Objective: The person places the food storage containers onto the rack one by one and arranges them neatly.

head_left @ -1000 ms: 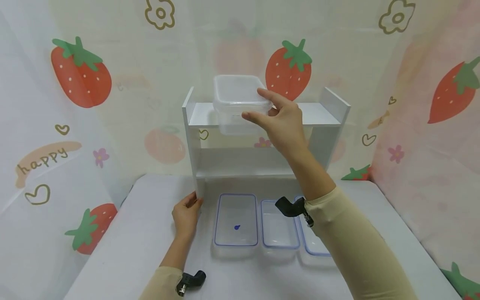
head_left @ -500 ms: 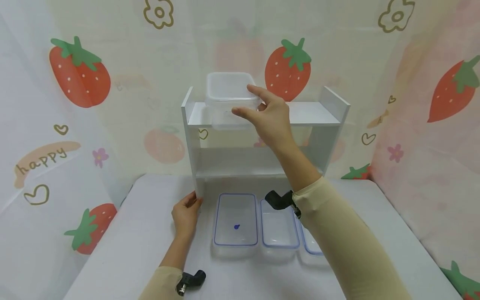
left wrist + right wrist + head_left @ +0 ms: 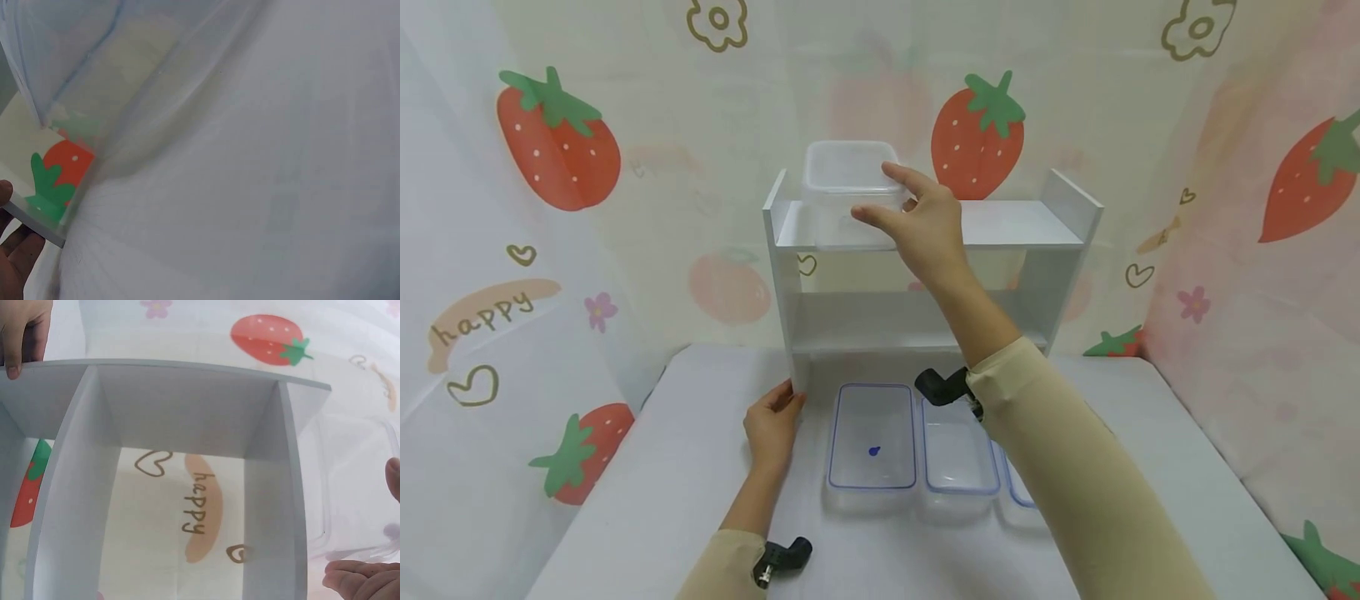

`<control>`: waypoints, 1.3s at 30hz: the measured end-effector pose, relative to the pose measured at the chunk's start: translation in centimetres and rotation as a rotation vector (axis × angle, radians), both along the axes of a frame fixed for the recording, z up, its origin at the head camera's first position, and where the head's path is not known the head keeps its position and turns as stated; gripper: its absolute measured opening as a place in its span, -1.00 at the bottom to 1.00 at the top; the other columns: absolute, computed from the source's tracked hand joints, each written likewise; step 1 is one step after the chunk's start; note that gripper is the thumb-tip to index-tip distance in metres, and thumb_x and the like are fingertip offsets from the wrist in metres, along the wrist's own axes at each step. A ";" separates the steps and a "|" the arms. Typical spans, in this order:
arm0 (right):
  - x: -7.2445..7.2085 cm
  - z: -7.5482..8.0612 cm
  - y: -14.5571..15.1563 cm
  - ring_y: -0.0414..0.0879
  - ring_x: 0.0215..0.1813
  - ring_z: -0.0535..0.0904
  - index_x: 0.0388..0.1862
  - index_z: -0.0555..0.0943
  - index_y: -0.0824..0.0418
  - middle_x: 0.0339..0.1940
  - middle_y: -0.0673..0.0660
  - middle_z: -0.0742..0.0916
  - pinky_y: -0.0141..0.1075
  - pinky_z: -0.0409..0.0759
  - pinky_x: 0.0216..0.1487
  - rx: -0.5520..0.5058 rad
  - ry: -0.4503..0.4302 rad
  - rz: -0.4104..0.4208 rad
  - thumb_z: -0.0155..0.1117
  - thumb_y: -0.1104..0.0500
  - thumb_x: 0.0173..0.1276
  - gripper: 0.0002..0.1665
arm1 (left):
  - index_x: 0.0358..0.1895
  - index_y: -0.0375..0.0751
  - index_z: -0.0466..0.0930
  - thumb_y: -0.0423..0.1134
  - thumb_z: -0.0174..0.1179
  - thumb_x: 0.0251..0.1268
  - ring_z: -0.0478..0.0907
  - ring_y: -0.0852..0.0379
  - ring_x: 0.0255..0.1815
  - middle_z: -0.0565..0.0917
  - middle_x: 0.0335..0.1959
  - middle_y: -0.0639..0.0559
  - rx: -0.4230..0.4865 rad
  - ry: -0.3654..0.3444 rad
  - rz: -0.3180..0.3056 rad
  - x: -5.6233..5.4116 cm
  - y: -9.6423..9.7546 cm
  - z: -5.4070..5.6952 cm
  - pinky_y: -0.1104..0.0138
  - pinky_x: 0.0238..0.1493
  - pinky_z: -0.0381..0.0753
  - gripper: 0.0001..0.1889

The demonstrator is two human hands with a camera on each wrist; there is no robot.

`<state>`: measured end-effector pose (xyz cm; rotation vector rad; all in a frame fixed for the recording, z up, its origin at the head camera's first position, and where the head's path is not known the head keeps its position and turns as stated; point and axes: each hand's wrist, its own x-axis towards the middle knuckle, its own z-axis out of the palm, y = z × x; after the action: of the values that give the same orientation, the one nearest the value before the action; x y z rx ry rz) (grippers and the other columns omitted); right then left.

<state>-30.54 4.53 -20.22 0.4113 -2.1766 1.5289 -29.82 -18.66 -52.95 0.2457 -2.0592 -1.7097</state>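
1. Right grip (image 3: 925, 229) is pinching a clear lidded food container (image 3: 835, 221) by its right end, thumb on the front, a finger up by the lid (image 3: 850, 165). My guess: that keeps the base free for the top shelf (image 3: 1015, 225).
2. So the container's just left of that grip, at the shelf's left part. Can't tell if it's touching down.
3. Left grip (image 3: 772, 425) has hold of the white rack's side panel (image 3: 787, 308) down low, probably so nothing slides.
4. Right of the left grip, three blue-rimmed containers (image 3: 872, 425) sit on the bench (image 3: 700, 433), handy to reach I'd say; the right sleeve (image 3: 1060, 450) half-hides one.
5. Vs a second ago: right grip and container have shifted left and look farther back; left grip hasn't budged.
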 end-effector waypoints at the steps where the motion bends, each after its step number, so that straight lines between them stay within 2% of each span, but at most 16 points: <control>1: -0.1 0.0 -0.1 -0.19 0.07 0.53 0.39 0.59 -0.04 0.39 -0.12 0.63 -0.39 0.62 0.01 -0.009 -0.008 0.006 0.71 -0.06 0.05 -0.12 | 0.16 -0.32 0.68 -0.29 0.42 0.31 0.71 -0.13 0.13 0.74 0.11 -0.22 -0.004 0.000 0.003 0.0 0.0 0.0 0.54 -0.04 0.70 -0.61; 4: -0.5 -0.2 -0.4 -0.18 0.10 0.52 0.40 0.58 -0.04 0.40 -0.14 0.61 -0.37 0.61 0.01 -0.029 -0.028 0.022 0.71 -0.06 0.06 -0.12 | 0.16 -0.32 0.69 -0.29 0.42 0.30 0.72 -0.12 0.13 0.74 0.10 -0.22 -0.006 -0.007 0.009 0.0 0.1 0.0 0.54 -0.05 0.70 -0.61; 6: -0.7 -0.3 -0.6 -0.18 0.05 0.50 0.40 0.58 -0.04 0.40 -0.15 0.61 -0.37 0.59 -0.02 -0.038 -0.036 0.028 0.70 -0.06 0.06 -0.11 | 0.16 -0.33 0.68 -0.29 0.42 0.30 0.71 -0.13 0.13 0.74 0.11 -0.23 -0.008 -0.013 0.008 0.0 0.1 -0.1 0.55 -0.05 0.70 -0.61; 7: -0.8 -0.4 -0.6 -0.15 -0.03 0.48 0.40 0.58 -0.02 0.40 -0.14 0.62 -0.35 0.57 -0.07 -0.043 -0.033 0.031 0.70 -0.05 0.06 -0.12 | 0.16 -0.33 0.68 -0.29 0.42 0.30 0.72 -0.13 0.13 0.74 0.11 -0.24 -0.009 -0.015 0.008 0.0 0.1 -0.1 0.55 -0.05 0.69 -0.61; 11: -1.1 -0.6 -0.8 -0.21 -0.02 0.48 0.40 0.58 0.01 0.39 -0.13 0.63 -0.38 0.57 -0.02 -0.051 -0.021 0.026 0.71 -0.03 0.06 -0.12 | 0.16 -0.35 0.67 -0.29 0.42 0.30 0.72 -0.13 0.11 0.74 0.09 -0.25 -0.006 -0.011 0.001 0.1 0.1 0.0 0.61 -0.11 0.68 -0.60; 15: -1.3 -0.5 -1.0 -0.21 0.00 0.46 0.39 0.58 0.01 0.39 -0.11 0.62 -0.40 0.55 -0.06 -0.061 -0.020 0.021 0.72 -0.03 0.04 -0.10 | 0.16 -0.35 0.67 -0.30 0.42 0.29 0.73 -0.12 0.09 0.75 0.08 -0.25 0.002 -0.002 -0.008 0.2 0.2 0.1 0.67 -0.16 0.64 -0.60; 22: -1.3 -0.3 -1.5 -0.14 -0.37 0.28 0.40 0.58 -0.01 0.35 -0.09 0.65 -0.36 0.37 -0.37 -0.056 -0.029 0.013 0.73 -0.02 0.02 -0.09 | 0.18 -0.34 0.66 -0.30 0.40 0.32 0.72 -0.10 0.12 0.74 0.10 -0.24 0.008 -0.016 -0.023 0.2 0.1 0.1 0.68 -0.15 0.64 -0.60; 27: -1.3 -0.3 -1.9 -0.15 -0.37 0.25 0.40 0.58 0.02 0.34 -0.05 0.66 -0.36 0.32 -0.41 -0.019 -0.015 -0.005 0.73 0.00 0.03 -0.09 | 0.19 -0.33 0.65 -0.31 0.39 0.33 0.71 -0.11 0.13 0.73 0.12 -0.25 0.011 -0.015 -0.031 0.3 0.1 0.1 0.67 -0.13 0.64 -0.60; 30: -1.3 -0.2 -2.0 -0.19 -0.22 0.37 0.41 0.57 0.02 0.37 -0.04 0.65 -0.39 0.40 -0.32 0.010 -0.008 -0.019 0.72 -0.01 0.04 -0.09 | 0.19 -0.33 0.66 -0.32 0.39 0.32 0.71 -0.11 0.13 0.73 0.12 -0.25 0.010 -0.012 -0.029 0.3 0.1 0.1 0.67 -0.13 0.64 -0.61; 34: -1.3 -0.1 -2.0 -0.19 0.10 0.52 0.44 0.54 -0.01 0.41 -0.06 0.61 -0.39 0.56 -0.04 0.056 -0.019 -0.028 0.69 -0.05 0.08 -0.09 | 0.17 -0.33 0.67 -0.32 0.40 0.31 0.72 -0.11 0.11 0.74 0.10 -0.25 0.006 0.000 -0.022 0.2 0.1 0.2 0.66 -0.13 0.65 -0.61; 36: -1.2 -0.1 -2.0 -0.15 0.26 0.54 0.48 0.50 -0.06 0.46 -0.09 0.57 -0.37 0.60 0.14 0.088 -0.040 -0.024 0.66 -0.09 0.11 -0.07 | 0.17 -0.33 0.67 -0.31 0.41 0.31 0.72 -0.11 0.11 0.74 0.09 -0.25 0.004 -0.002 -0.019 0.3 0.1 0.2 0.65 -0.13 0.66 -0.61; 39: -1.0 0.0 -1.7 -0.01 0.40 0.52 0.56 0.38 -0.11 0.53 -0.13 0.49 -0.27 0.61 0.28 0.125 -0.068 -0.013 0.61 -0.14 0.18 -0.01 | 0.18 -0.31 0.67 -0.30 0.40 0.32 0.71 -0.11 0.11 0.74 0.10 -0.25 0.001 -0.009 -0.021 0.2 0.1 0.2 0.65 -0.13 0.66 -0.61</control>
<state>-31.51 2.80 -20.23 0.3897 -2.3307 1.4237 -29.64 -18.58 -52.76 0.2335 -2.0747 -1.7252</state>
